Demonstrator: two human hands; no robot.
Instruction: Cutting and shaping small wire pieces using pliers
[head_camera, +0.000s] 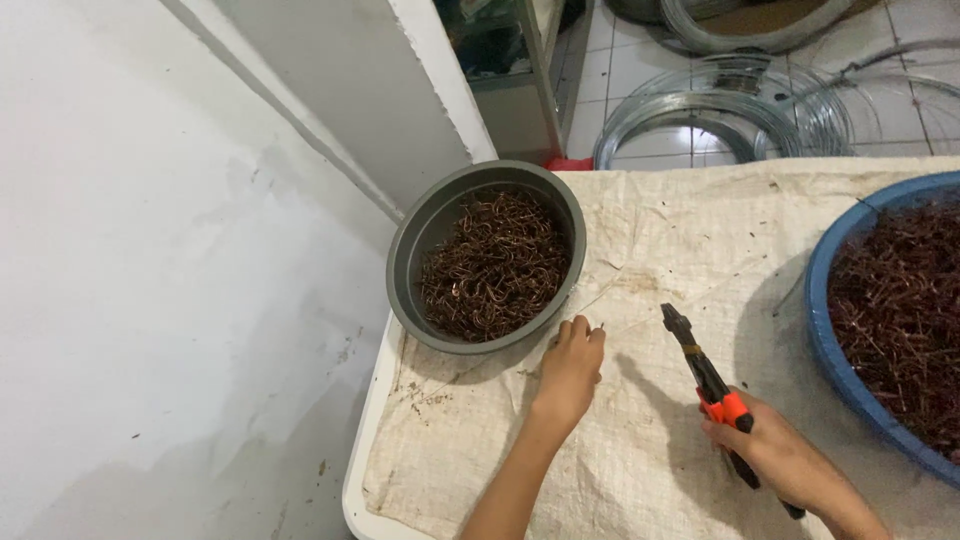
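We see a table covered with a coarse, off-white woven sack cloth (660, 440), creased and flecked with small dark scraps. Our left hand (570, 370) rests on this cloth at the centre of the view, fingers curled, the fingertips pinching what looks like a thin short piece of wire (601, 324); it is too small to tell more. At 10 o'clock from that hand, just beside it, sits a round grey plastic basin (410, 250) with smooth walls, about half full of a tangled heap of reddish-brown bent wire hooks (492, 268).

Our right hand (775, 455), at 4 o'clock from the left, is wrapped firmly around the orange-and-black handles of a pair of pliers (708, 378). The dark metal nose points toward 11 o'clock, its tip closed or nearly so, above the cloth and well apart from the left hand.

At 3 o'clock, cut off by the frame edge, a large blue round tub (825, 330) holds a dense pile of straight reddish-brown wire pieces (900, 310). Beyond the table, at 1 o'clock, coils of shiny grey steel wire (690, 115) lie on the white tiled floor (620, 70). A white wall (150, 300) fills the left side.
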